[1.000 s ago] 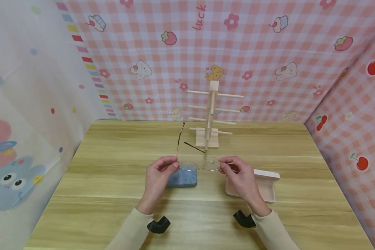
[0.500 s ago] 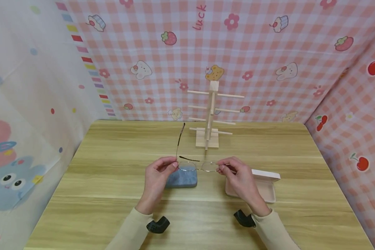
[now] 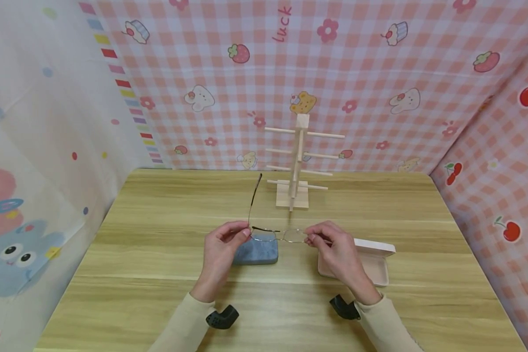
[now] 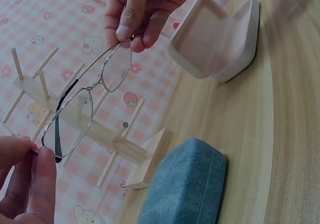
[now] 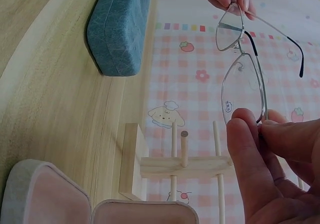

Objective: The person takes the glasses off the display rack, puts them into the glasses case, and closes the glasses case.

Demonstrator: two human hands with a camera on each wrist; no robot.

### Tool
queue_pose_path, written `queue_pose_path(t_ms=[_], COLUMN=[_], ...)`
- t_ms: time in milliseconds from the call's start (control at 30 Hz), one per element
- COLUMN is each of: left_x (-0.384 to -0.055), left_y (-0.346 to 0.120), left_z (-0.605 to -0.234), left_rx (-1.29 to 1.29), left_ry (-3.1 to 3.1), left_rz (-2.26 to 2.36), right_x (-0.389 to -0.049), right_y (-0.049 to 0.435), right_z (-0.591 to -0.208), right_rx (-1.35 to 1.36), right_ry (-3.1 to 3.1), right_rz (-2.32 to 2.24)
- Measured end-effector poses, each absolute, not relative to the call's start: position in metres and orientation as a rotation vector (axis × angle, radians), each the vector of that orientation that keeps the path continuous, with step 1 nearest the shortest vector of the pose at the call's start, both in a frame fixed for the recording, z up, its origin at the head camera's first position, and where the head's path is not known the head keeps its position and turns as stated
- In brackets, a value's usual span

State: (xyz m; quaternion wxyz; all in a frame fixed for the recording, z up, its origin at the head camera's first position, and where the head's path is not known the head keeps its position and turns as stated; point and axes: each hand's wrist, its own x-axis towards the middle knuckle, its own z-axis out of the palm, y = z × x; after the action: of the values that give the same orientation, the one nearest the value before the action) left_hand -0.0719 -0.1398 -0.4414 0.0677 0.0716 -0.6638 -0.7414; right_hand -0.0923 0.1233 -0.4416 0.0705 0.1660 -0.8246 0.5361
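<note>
Both hands hold up a pair of thin metal-rimmed eyeglasses (image 3: 264,236) above the table. My left hand (image 3: 222,249) pinches the left end of the frame near the hinge. At the opposite end, my right hand (image 3: 336,252) pinches the frame and hinge between thumb and fingers. The left temple stands out away from me, while the right temple (image 4: 62,104) lies folded across behind the lenses. Below the left hand sits a closed blue glasses case (image 3: 257,249). An opened white case with a pink lining (image 3: 376,266) lies beneath the right hand, partly hidden by it.
A wooden rack (image 3: 297,161) with several pegs stands upright at the back of the wooden table (image 3: 158,293). Patterned cloth (image 3: 229,78) hangs behind and at the sides.
The right temple has swung inward from pointing obliquely back to lying folded behind the lenses. Both hands stay nearly in place, the right shifting slightly inward.
</note>
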Motion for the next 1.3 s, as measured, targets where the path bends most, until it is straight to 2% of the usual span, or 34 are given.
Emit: queue_pose_path(t_ms=[467,867,1300], left_x=[-0.0706,-0.0698,-0.0673], left_y=[-0.1427,-0.1449,-0.146], left_z=[-0.4423,-0.444,-0.4417], left_rx=[0.158,-0.041,-0.086], left_ry=[-2.082,-2.146,-2.174], left_rz=[-2.149,-1.954,-1.951], right_x=[-0.0921,-0.0902,-0.0883], right_y=[0.125,0.1254,0.1258], right_z=[-0.4425,-0.4385,-0.4386], right_rx=[0.536,0.55,0.555], right_ry=[-2.459,-2.467,-2.471], right_rz=[1.589,1.584,1.563])
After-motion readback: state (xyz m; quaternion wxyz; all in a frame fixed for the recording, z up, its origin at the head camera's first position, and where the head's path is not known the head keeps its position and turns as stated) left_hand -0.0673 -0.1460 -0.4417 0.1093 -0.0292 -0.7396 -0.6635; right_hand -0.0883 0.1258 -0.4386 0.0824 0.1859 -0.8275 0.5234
